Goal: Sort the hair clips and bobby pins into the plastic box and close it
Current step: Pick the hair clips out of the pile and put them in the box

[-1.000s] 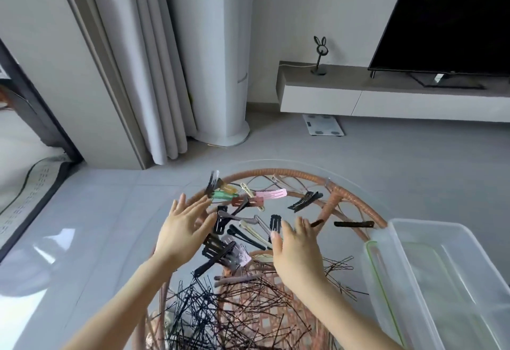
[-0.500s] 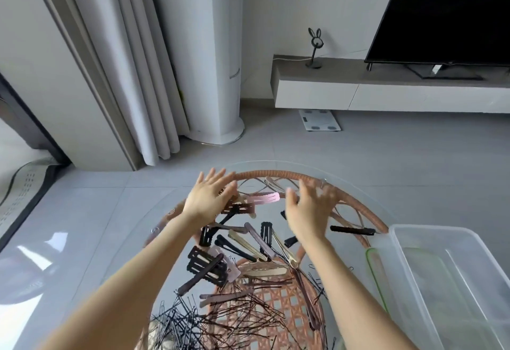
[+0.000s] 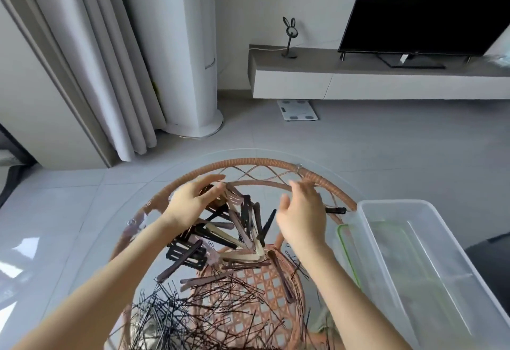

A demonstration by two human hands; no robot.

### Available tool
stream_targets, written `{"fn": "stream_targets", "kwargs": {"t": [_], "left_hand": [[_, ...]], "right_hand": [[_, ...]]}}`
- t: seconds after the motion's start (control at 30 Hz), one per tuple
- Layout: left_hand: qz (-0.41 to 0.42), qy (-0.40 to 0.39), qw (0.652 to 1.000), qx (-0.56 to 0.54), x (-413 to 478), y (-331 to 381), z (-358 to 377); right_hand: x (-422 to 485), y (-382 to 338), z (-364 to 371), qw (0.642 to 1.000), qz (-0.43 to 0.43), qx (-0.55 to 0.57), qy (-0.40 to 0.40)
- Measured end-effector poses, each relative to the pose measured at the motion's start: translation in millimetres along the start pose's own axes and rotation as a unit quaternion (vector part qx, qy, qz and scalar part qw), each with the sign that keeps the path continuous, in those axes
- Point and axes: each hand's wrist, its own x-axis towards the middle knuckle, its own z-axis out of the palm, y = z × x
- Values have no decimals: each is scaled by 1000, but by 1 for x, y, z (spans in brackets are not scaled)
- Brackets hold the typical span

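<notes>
So we've got a round glass counter [image 3: 129,206] sitting on a rattan ring [image 3: 259,161], and the whole mess is spread out on it. The hair clips [image 3: 237,228] are bunched in a loose heap in the middle of the counter, mostly black, brown and beige ones lying across each other. The bobby pins [image 3: 193,311] are a tangled pile on the near side, closer to us. Our left hand [image 3: 190,206] is at the far left edge of the clip heap with its fingers [image 3: 212,181] loose and slightly curved over the clips, not wrapped around anything we can make out. Our right hand [image 3: 302,217] hovers on the other side of the heap, palm facing left, fingers relaxed and a bit blurry, holding nothing. One black clip [image 3: 335,210] lies apart from the rest, just past the right hand near the clear plastic box [image 3: 380,239]. The box sits open at the right edge of the counter, with its green-rimmed lid [image 3: 342,242] right alongside.
</notes>
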Motion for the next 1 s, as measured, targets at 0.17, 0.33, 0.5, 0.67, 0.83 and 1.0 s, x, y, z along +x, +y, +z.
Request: {"fn": "stream_targets", "kwargs": {"t": [0.17, 0.33, 0.5, 0.67, 0.83, 1.0], "left_hand": [[16, -1, 989, 149, -28, -7, -17], [-25, -6, 986, 162, -65, -27, -28], [-33, -7, 983, 179, -101, -29, -34], [-37, -18, 977, 210, -116, -21, -23], [-35, -8, 979, 202, -106, -13, -1], [-60, 14, 983, 173, -88, 7, 18]], "right_hand": [[-3, 27, 4, 972, 107, -168, -125], [-26, -4, 13, 981, 44, -115, -152], [-27, 8, 2, 994, 46, -89, -39], [-12, 23, -1, 971, 122, -167, -119], [-22, 7, 6, 981, 70, -126, -129], [-50, -26, 12, 985, -46, 8, -164]]}}
